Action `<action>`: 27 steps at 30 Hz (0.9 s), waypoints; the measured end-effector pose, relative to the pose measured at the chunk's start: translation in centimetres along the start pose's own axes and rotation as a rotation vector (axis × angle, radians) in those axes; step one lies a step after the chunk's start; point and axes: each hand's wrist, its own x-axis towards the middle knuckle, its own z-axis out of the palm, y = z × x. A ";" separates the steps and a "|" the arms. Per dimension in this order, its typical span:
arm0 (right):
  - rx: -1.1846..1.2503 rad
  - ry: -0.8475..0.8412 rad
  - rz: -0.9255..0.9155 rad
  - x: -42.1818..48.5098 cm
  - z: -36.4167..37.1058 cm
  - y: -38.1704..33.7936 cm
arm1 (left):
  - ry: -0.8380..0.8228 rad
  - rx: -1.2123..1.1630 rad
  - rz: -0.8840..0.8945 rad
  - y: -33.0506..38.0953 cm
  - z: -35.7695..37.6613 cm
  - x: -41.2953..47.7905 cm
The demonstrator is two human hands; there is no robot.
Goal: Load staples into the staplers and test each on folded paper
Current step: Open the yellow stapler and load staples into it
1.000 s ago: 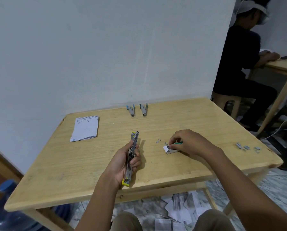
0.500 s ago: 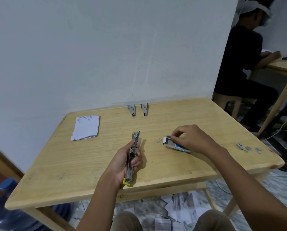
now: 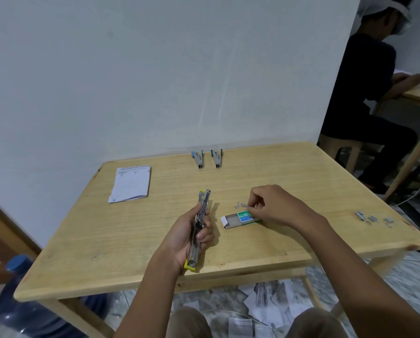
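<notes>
Left hand (image 3: 192, 237) gripped the yellow stapler (image 3: 203, 201), which was swung open full length with its channel facing up, above the near part of the table (image 3: 301, 181). Right hand (image 3: 275, 206) had its fingertips closed in a pinch on what looked like a short staple strip (image 3: 247, 205) — too small to be sure — just behind the open staple box (image 3: 240, 218).

Risks, as judged: the strip was brittle, so a hard pinch or a skewed entry into the channel could snap it and add to the loose staples (image 3: 237, 204) beside it. Seated wrong way up, it would jam at the test. The box end stood open; a brush from the wrist could spill it.

Surroundings: blue stapler (image 3: 198, 159) and green stapler (image 3: 217, 158) lay side by side near the wall, with the folded paper (image 3: 131, 184) at far left — all well apart from the hands. Broken staple pieces (image 3: 365, 215) lay near the right edge. Nothing stood between strip and channel. Paper scraps (image 3: 265, 298) lay on the floor, a water bottle (image 3: 21, 289) stood at lower left, and a seated person (image 3: 365, 93) was at another table.
</notes>
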 end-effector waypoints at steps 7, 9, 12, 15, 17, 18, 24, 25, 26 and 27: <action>0.083 0.040 -0.045 -0.5 0.7 -0.5 | 0.001 -0.021 -0.003 -0.1 0.1 0.0; 0.047 0.026 -0.068 -1.0 1.3 0.0 | 0.008 -0.003 -0.004 -0.1 -0.1 0.1; 0.020 0.063 -0.092 -2.2 1.5 0.8 | 0.006 0.029 0.001 0.0 -0.1 0.1; 0.057 0.116 -0.090 -3.1 1.3 1.8 | 0.008 0.031 -0.001 0.0 -0.1 0.0; 0.033 0.137 -0.078 -3.4 0.9 2.6 | 0.012 0.029 -0.004 0.0 0.1 -0.1; 0.004 0.137 -0.067 -3.5 0.6 3.0 | 0.014 0.031 -0.004 0.0 0.1 -0.1; 0.074 0.162 0.012 -3.0 -1.3 3.3 | 0.030 0.071 -0.004 0.1 0.2 -0.3; 0.137 0.169 -0.003 -2.9 -1.3 2.8 | 0.029 0.076 -0.004 0.1 0.2 -0.3; 0.194 0.179 -0.029 -2.7 -1.3 2.2 | 0.028 0.075 -0.005 0.2 0.2 -0.3; 0.261 0.186 -0.057 -2.5 -1.1 1.4 | 0.025 0.066 -0.006 0.2 0.1 -0.2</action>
